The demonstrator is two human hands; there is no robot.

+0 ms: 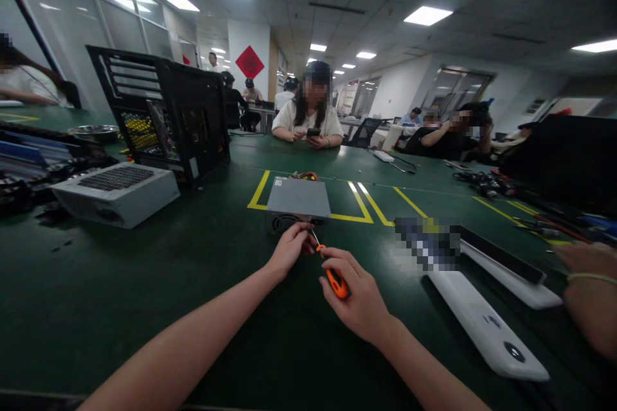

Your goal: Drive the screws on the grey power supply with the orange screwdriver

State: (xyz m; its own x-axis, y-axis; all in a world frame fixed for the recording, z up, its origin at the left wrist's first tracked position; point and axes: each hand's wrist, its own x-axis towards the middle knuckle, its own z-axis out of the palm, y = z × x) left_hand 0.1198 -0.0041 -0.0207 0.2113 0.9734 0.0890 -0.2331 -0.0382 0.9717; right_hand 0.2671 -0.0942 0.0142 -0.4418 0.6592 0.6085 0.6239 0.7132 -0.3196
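A grey computer power supply stands on the green table in front of me, its fan grille and socket side towards me. My left hand is at that side, with its fingers curled together beside the screwdriver's tip; what they pinch, if anything, is hidden. My right hand is closed around the orange-and-black handle of a screwdriver. The thin shaft slants up and left to the lower right of the power supply, near my left fingertips. Whether the tip touches a screw is too small to tell.
A black computer case and a second power supply stand at left, near a metal bowl. White devices lie at right, beside another person's arm. Opposite, a person holds a phone. Cables lie far right.
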